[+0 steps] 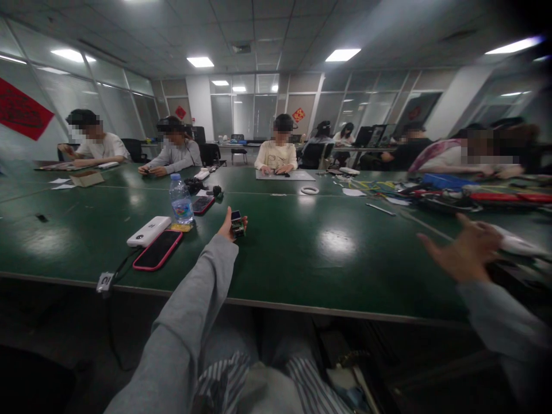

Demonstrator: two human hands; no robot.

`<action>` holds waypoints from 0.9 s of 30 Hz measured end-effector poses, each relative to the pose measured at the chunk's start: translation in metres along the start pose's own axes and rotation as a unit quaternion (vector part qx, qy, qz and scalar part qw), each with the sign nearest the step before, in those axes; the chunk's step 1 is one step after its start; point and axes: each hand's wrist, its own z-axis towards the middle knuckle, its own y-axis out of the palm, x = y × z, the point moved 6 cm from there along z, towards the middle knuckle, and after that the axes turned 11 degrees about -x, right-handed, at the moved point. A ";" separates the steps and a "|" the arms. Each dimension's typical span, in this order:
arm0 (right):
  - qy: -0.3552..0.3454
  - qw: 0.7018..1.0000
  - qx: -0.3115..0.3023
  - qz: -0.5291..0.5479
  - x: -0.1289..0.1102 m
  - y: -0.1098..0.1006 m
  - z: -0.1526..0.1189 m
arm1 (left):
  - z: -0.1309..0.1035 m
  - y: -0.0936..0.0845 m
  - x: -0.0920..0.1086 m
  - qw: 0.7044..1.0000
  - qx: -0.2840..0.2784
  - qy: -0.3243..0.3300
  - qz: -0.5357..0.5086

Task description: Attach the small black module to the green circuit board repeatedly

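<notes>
My left hand [227,225] is wrapped round a small green circuit board [238,225] with a dark, screen-like part on top, held just above the green table [284,270]. At the right, my right hand [463,250] is in the air over the table with its fingers spread and nothing in them, slightly blurred. It is nearest to a white object [520,241] at the right side of the table, whose kind I cannot make out.
Left of my left hand are a pink-edged phone [158,250], a white power bank [149,231] and a water bottle [181,201]. A white ring [309,190] and a blue tray [446,181] among cables lie farther back. Several people sit around.
</notes>
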 end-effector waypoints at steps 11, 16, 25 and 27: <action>-0.076 0.836 -0.367 0.400 -0.373 0.208 -0.083 | 0.006 0.009 -0.008 1.000 -0.005 -0.011 0.014; -0.035 0.834 -0.351 0.425 -0.385 0.228 -0.085 | 0.007 0.010 -0.005 1.000 -0.016 -0.004 0.006; 0.225 0.512 -0.452 0.695 -0.360 0.253 -0.082 | 0.006 0.010 0.004 0.998 -0.032 0.030 0.048; 0.238 0.457 -0.453 0.728 -0.358 0.252 -0.081 | 0.008 0.006 0.005 0.997 -0.016 0.037 0.069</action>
